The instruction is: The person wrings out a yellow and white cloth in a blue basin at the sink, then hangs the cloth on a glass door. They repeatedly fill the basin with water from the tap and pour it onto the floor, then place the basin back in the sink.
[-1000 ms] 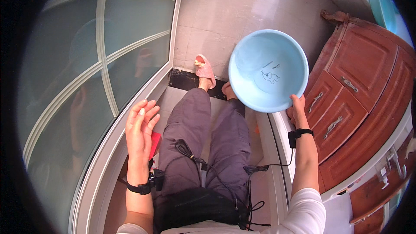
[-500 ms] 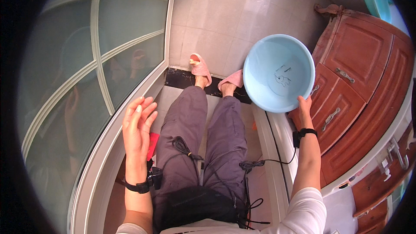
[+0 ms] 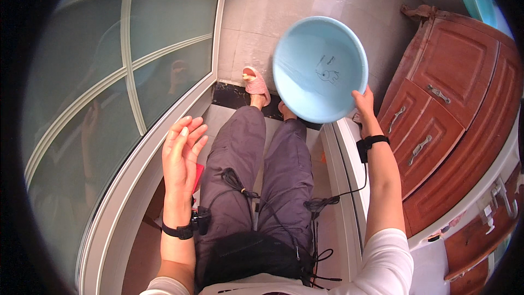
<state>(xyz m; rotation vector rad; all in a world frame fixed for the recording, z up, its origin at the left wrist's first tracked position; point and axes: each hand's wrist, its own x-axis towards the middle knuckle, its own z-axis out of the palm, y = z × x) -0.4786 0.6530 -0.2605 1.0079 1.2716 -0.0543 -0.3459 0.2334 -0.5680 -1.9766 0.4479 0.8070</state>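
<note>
A light blue plastic basin point(image 3: 305, 71) with a small elephant drawing inside hangs in the air ahead of my legs, its inside tilted toward me. My right hand point(image 3: 364, 108) grips its rim at the lower right, thumb over the edge and the other fingers behind the wall. The basin hides my right slipper. My left hand point(image 3: 184, 155) is raised beside my left knee, fingers loosely curled and apart, with nothing in it. Each wrist wears a black strap with a small device; a cable runs from the right one.
A glass door point(image 3: 164, 65) with a white frame stands on the left. On the right is a reddish-brown wooden cabinet point(image 3: 436, 98) with metal handles. A dark threshold strip point(image 3: 229, 95) crosses the floor at my feet. Looped black cables point(image 3: 234, 180) lie over my thighs. Turquoise basins point(image 3: 477, 0) sit top right.
My right hand has swung the basin leftward and farther forward, away from the cabinet, and it now covers my right slipper. My left hand has shifted slightly right.
</note>
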